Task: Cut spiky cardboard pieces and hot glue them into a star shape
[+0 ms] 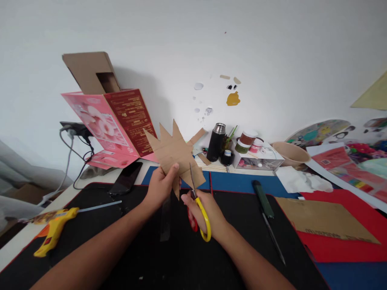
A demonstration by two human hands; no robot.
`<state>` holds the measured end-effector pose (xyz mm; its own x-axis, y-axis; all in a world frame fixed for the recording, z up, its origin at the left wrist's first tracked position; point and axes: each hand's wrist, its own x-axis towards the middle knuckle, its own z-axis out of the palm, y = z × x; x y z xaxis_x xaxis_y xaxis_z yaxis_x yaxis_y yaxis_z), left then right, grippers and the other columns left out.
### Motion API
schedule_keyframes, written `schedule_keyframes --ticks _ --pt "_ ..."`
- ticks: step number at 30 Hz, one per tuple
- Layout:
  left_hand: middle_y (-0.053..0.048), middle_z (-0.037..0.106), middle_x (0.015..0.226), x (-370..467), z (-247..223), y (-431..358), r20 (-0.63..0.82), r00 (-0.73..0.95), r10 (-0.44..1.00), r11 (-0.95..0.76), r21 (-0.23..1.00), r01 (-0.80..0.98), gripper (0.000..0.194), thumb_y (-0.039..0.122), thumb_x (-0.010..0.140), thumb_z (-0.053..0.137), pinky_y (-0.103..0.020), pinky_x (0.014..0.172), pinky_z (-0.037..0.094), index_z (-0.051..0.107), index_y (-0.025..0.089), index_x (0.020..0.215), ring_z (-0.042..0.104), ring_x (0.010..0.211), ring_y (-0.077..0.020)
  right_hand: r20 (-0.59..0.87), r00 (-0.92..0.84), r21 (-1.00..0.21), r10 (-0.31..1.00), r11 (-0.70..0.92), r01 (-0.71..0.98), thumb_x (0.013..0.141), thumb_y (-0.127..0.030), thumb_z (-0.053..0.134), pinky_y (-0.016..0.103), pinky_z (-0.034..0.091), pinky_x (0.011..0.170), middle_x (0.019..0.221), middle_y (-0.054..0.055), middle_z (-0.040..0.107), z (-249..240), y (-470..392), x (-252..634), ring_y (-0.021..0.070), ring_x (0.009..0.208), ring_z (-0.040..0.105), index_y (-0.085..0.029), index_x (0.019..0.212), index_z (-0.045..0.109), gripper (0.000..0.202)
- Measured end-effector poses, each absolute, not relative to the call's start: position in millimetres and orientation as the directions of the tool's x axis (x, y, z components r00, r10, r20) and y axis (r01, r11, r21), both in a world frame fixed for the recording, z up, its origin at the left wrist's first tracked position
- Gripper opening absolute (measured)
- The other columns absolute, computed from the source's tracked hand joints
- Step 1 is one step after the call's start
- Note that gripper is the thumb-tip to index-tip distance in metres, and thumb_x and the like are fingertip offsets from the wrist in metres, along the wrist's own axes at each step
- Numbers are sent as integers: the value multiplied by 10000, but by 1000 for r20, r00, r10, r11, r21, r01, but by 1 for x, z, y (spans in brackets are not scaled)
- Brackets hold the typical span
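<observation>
A piece of brown cardboard (172,151) with several pointed spikes along its edge is held up above the black mat. My left hand (163,183) pinches its lower left part, thumb on the near face. In my right hand (205,209) are scissors (206,225) with one yellow and one red handle. Their blades point upward at the lower right part of the cardboard, one blade showing in front of it. How far the blades are parted is hard to make out.
A yellow glue gun (57,231) and a black phone (126,178) lie at left, below a pink box (102,125). To the right are a green-handled knife (263,199), a flat cardboard sheet (329,217) and a bowl (290,153). A black thermos (215,143) stands behind.
</observation>
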<state>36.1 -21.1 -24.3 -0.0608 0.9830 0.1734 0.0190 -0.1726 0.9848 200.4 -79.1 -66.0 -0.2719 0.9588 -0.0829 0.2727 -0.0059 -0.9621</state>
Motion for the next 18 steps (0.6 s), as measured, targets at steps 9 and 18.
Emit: schedule_keyframes --ticks 9,18 --pt "-43 651 519 35 -30 -20 182 -69 981 -181 983 21 496 632 858 720 -263 417 460 639 199 630 595 419 -177 -60 -255 -960 965 14 278 1058 -651 504 195 422 377 469 -73 547 -69 -80 199 138 352 554 -238 896 548 446" --pt "-35 638 499 36 -29 -21 186 -74 980 -185 982 22 499 640 853 718 -257 411 450 626 201 632 589 410 -173 -31 -215 -961 976 29 274 1070 -540 498 194 409 364 444 -74 534 -72 -81 194 140 338 543 -245 829 527 382"
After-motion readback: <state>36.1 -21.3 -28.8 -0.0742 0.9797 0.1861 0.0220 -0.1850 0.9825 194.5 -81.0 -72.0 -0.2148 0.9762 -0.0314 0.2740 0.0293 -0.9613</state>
